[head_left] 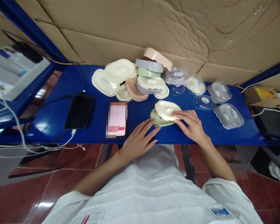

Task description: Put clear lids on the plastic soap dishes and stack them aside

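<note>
A cream oval plastic piece (167,109), lid-like with a raised middle, is tilted above a green plastic dish (162,122) at the front of the blue table. My right hand (190,126) pinches the cream piece by its right edge, thumb beneath and fingers on top. At the left side of the green dish is my left hand (141,140), its fingers spread and the fingertips at the rim. Whether the cream piece touches the dish cannot be made out fully. The inside of the dish is mostly covered.
Behind lies a pile of cream plastic pieces (120,71) and coloured rings (149,65). Several clear plastic covers (228,115) with round stickers sit at right. A lit phone (116,119) and a dark phone (79,112) on a white cable lie at left. Cardboard (121,28) stands behind.
</note>
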`<state>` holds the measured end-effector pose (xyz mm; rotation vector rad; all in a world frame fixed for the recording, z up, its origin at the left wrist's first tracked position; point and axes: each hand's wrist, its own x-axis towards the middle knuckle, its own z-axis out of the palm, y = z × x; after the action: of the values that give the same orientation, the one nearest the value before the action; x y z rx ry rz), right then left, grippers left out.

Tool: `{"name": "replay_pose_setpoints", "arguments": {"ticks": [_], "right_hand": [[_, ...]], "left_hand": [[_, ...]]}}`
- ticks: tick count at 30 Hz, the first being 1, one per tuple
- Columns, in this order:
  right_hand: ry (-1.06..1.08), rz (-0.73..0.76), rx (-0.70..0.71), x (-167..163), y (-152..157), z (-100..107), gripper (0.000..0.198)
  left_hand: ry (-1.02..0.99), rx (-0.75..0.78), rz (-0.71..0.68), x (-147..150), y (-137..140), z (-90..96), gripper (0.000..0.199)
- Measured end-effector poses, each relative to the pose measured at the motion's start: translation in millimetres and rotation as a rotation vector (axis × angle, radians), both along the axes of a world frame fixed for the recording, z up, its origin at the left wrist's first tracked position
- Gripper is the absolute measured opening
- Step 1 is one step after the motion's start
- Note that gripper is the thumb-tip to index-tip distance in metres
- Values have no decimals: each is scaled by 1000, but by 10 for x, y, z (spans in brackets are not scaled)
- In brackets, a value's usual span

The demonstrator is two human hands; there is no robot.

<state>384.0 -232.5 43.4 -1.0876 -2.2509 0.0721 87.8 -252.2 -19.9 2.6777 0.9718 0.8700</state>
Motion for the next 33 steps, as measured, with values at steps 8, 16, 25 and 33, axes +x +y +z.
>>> {"name": "replay_pose_setpoints", "arguments": {"ticks": [8,16,25,33], "right_hand": [[-188,157,63,-378,-659,-129,30],[-101,-53,-182,92,-149,-299,44],[-107,-164,-84,286,-166,-321,32],[-119,75,-109,-226,-364,-332,44]], "left_hand": [[-229,179,-99,-132,-17,-61,44],[-65,212,-217,-127,-9,3,20],[-33,75,-62,-77,-7,7,47],[-47,56,16,-63,13,8,41]]}}
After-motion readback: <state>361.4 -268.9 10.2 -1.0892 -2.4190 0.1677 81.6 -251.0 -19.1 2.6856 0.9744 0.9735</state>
